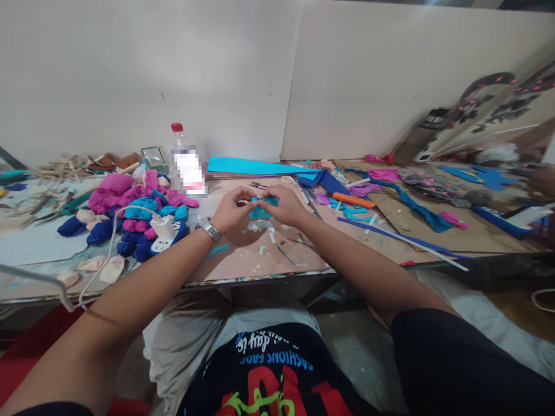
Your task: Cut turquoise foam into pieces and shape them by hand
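Both of my hands meet over the middle of the table, pinching one small piece of teal crepe paper (261, 211). My left hand (234, 209), with a metal watch on its wrist, closes thumb and finger on the paper's left edge. From the other side my right hand (282, 203) grips its upper right part. The fingertips nearly touch and hide some of the paper. Just behind the hands lie dark scissors (259, 185). White paper scraps (262, 250) are scattered on the table below.
Left of my hands sit a pile of pink, teal and blue crepe bundles (139, 208), a corded power strip (165, 240) and a bottle (177, 136). A bright blue strip (260, 166) lies along the wall. An orange cutter (353, 200) and crepe strips (416, 211) lie right.
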Demonstrator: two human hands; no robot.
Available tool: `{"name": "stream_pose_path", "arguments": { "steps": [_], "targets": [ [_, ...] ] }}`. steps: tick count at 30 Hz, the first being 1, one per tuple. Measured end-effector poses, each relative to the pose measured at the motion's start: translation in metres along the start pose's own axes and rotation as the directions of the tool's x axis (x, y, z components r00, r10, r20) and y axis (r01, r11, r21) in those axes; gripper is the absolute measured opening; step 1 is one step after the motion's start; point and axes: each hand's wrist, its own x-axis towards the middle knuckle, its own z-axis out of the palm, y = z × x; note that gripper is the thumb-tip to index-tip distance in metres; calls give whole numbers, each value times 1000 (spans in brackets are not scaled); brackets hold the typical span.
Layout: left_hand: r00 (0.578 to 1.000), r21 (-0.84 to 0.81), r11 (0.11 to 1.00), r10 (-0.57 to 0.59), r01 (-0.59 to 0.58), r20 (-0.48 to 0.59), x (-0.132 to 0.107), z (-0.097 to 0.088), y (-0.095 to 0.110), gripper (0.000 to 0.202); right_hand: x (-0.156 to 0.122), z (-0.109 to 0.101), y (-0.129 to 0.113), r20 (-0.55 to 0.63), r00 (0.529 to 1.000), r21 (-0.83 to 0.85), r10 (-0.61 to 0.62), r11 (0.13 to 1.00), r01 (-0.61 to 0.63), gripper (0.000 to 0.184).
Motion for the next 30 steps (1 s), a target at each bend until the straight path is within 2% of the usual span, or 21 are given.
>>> {"name": "stream_pose_path", "arguments": {
  "steps": [8,15,20,23,26,30],
  "targets": [
    [1000,-51,999,0,-1,-7,2,-3,-3,45,1,-2,-3,-35,999,31,19,999,-18,22],
    [999,-34,999,32,-31,22,1,-3,-2,41,2,-3,-3,-37,999,19,3,1000,-3,21],
    [999,44,998,42,-41,-18,1,-4,-2,37,2,-3,-2,-31,1000,19,-2,1000,2,19],
    [999,61,997,43,-43,-3,0,-5,-2,36,2,-3,-2,-24,1000,26,-6,1000,7,19],
    [999,38,999,33,-34,18,1,-5,-1,37,2,-3,-3,-17,1000,31,2,1000,-1,19],
    [1000,-35,999,5,-5,-9,1,-5,0,41,2,-3,-3,-23,1000,50,14,999,-13,22]
  ]
}}
